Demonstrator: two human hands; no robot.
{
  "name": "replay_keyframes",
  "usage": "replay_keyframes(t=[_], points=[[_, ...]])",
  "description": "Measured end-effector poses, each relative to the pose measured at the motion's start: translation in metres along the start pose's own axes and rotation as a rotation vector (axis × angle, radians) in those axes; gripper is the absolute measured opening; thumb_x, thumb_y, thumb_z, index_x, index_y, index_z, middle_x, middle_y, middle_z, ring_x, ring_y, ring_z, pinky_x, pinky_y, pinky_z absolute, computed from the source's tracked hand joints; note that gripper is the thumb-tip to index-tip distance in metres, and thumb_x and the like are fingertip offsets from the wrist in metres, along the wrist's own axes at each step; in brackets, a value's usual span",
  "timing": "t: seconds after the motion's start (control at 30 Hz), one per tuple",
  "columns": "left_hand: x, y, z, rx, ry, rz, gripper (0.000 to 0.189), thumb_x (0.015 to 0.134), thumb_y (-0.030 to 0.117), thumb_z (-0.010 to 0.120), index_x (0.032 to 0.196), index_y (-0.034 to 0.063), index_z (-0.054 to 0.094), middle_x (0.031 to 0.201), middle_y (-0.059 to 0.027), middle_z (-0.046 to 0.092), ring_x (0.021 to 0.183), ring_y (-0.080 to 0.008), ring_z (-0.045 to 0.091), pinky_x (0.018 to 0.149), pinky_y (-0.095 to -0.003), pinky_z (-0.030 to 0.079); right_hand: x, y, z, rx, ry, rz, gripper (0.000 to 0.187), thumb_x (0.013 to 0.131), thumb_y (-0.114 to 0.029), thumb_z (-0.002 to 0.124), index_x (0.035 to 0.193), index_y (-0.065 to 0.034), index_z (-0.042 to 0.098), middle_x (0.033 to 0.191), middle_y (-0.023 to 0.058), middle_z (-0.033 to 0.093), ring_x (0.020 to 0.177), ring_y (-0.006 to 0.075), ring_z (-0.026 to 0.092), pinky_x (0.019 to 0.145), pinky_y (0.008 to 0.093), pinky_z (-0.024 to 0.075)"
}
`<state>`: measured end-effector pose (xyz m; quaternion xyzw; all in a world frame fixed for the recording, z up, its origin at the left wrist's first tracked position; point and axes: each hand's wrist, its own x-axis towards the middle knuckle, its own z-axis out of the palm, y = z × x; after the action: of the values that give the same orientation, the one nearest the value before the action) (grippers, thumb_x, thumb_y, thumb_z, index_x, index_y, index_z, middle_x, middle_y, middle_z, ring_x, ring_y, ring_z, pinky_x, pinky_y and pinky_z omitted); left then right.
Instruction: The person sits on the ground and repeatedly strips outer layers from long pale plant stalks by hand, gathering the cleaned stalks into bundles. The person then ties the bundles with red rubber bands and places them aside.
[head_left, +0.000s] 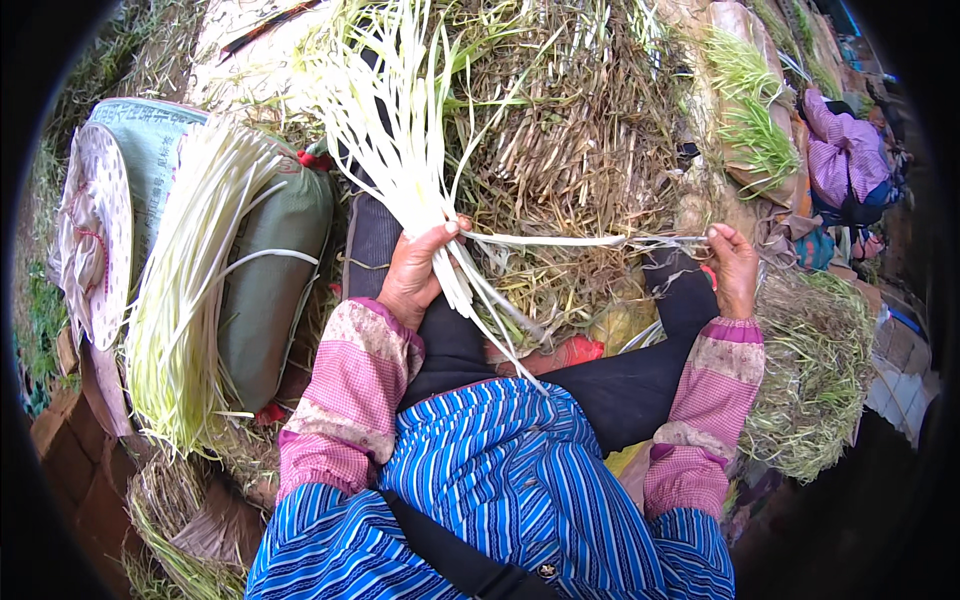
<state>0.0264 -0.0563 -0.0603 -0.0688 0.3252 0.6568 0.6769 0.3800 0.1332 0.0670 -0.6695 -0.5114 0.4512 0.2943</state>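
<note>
My left hand (421, 274) is closed around the lower part of a bunch of pale yellow-green stalks (397, 142), probably blanched chives, whose leafy ends fan out away from me. One white stalk (555, 240) stretches sideways from that hand to my right hand (731, 262), which pinches its thin end between thumb and fingers. A few loose stalk ends hang below my left hand over my lap. To the left, a larger bundle of the same stalks (199, 277) lies over a stuffed green woven sack (277, 285).
Dry stems and leaves (592, 127) are heaped before me. Cut grass-like trimmings (810, 375) lie at the right, below green stalks (750, 112) on a sack. A dotted sun hat (109, 232) rests at far left. Another person (847, 150) sits at upper right.
</note>
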Motion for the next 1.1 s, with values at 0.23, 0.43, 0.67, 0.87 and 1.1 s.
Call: replay_keyframes(t=[0.23,0.43,0.67,0.87,1.1], points=[[0.001,0.0,-0.001,-0.07,-0.041,0.008,0.025,0.077,0.006,0.062,0.1,0.0031,0.053,0.084,-0.0049,0.061,0.068,-0.0123,0.057,0.058,-0.025,0.049,0.031,-0.017,0.048,-0.551,0.138,-0.282,0.012,0.082,-0.007,0.059,0.089,0.0001,0.065,0.072,0.0042,0.064,0.065,0.0075,0.057,0.056,0.0224,0.0449],[0.001,0.002,0.004,-0.018,-0.05,-0.041,0.024,0.078,0.006,0.062,0.1,0.0024,0.053,0.086,-0.0056,0.062,0.069,-0.0127,0.058,0.056,-0.0254,0.049,-0.079,-0.002,0.179,-0.284,-0.886,-0.289,0.035,0.087,-0.035,0.055,0.091,-0.0019,0.064,0.076,0.0061,0.06,0.07,0.0146,0.055,0.065,0.0286,0.0443],[0.0,0.003,0.005,-0.007,-0.062,-0.033,0.023,0.077,0.007,0.063,0.098,0.0012,0.055,0.085,-0.005,0.061,0.07,-0.013,0.058,0.061,-0.0253,0.049,-0.129,0.023,0.226,0.341,-0.64,0.168,0.007,0.082,-0.007,0.063,0.085,-0.0017,0.062,0.08,-0.0014,0.061,0.073,0.0045,0.054,0.067,0.0189,0.0438],[0.001,0.002,0.004,0.015,-0.045,-0.034,0.022,0.076,0.008,0.064,0.096,0.0027,0.055,0.083,-0.003,0.06,0.068,-0.0113,0.056,0.059,-0.0244,0.047,-0.131,0.008,0.192,0.591,-0.705,0.287,0.005,0.083,-0.008,0.061,0.084,-0.0023,0.06,0.08,0.0001,0.059,0.073,0.0066,0.053,0.069,0.0204,0.0437],[0.003,-0.001,0.004,0.086,0.078,0.013,0.02,0.075,0.008,0.064,0.094,0.0043,0.057,0.082,-0.0027,0.062,0.066,-0.0103,0.054,0.057,-0.0232,0.045,-0.103,-0.049,0.081,0.891,-0.873,0.074,0.018,0.081,-0.019,0.064,0.071,-0.0089,0.052,0.066,0.0019,0.047,0.067,0.0106,0.048,0.061,0.0289,0.0469]])
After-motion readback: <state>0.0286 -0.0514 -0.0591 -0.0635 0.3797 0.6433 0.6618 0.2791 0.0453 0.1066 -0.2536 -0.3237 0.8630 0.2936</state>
